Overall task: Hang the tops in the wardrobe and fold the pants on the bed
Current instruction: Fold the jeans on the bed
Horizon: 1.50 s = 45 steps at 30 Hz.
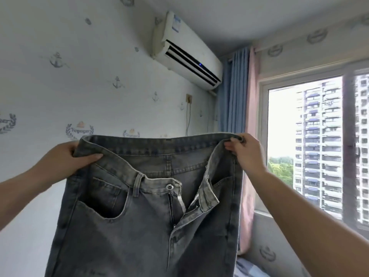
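Observation:
A pair of faded grey jeans point(143, 226) hangs in the air in front of me, front side facing me, fly unzipped and waist button undone. My left hand point(65, 156) grips the left end of the waistband, thumb on the front. My right hand point(245, 150) pinches the right end of the waistband at about the same height. The waistband is stretched wide between both hands. The legs run down out of view. No tops and no wardrobe are in view.
A wall with anchor-print wallpaper point(79, 76) stands behind the jeans, with an air conditioner point(187, 50) high on it. Blue and pink curtains point(239, 96) and a window point(311, 140) are at the right. A corner of the bed point(251, 266) shows at the bottom right.

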Each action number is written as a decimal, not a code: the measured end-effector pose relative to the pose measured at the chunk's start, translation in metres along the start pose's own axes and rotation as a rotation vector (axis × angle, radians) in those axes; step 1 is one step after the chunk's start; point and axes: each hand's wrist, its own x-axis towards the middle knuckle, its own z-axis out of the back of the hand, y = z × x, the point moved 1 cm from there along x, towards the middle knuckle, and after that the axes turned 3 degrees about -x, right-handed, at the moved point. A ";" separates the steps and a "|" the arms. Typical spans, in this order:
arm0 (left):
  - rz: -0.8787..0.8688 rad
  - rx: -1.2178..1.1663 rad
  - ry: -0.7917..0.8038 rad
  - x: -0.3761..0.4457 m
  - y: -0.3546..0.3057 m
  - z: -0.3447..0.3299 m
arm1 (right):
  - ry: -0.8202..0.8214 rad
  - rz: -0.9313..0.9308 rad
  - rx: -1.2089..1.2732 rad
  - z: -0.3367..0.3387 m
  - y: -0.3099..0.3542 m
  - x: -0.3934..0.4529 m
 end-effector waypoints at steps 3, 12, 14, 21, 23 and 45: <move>-0.019 -0.069 0.065 -0.011 -0.036 -0.042 | -0.086 0.012 -0.087 0.065 0.011 0.008; -0.171 -0.192 0.220 -0.066 -0.133 -0.184 | -0.214 -0.047 -0.331 0.252 0.019 -0.002; -0.178 -0.237 0.273 -0.078 -0.152 -0.210 | -0.257 -0.061 -0.405 0.288 0.020 -0.006; -0.085 -0.563 0.627 -0.144 -0.224 -0.304 | -0.415 -0.132 -0.669 0.432 0.051 -0.014; -0.050 -0.671 0.712 -0.166 -0.241 -0.329 | -0.455 -0.103 -0.763 0.461 0.076 -0.004; 0.923 -0.502 0.760 -0.305 0.160 -0.418 | 0.135 -0.585 -0.988 0.179 -0.309 -0.098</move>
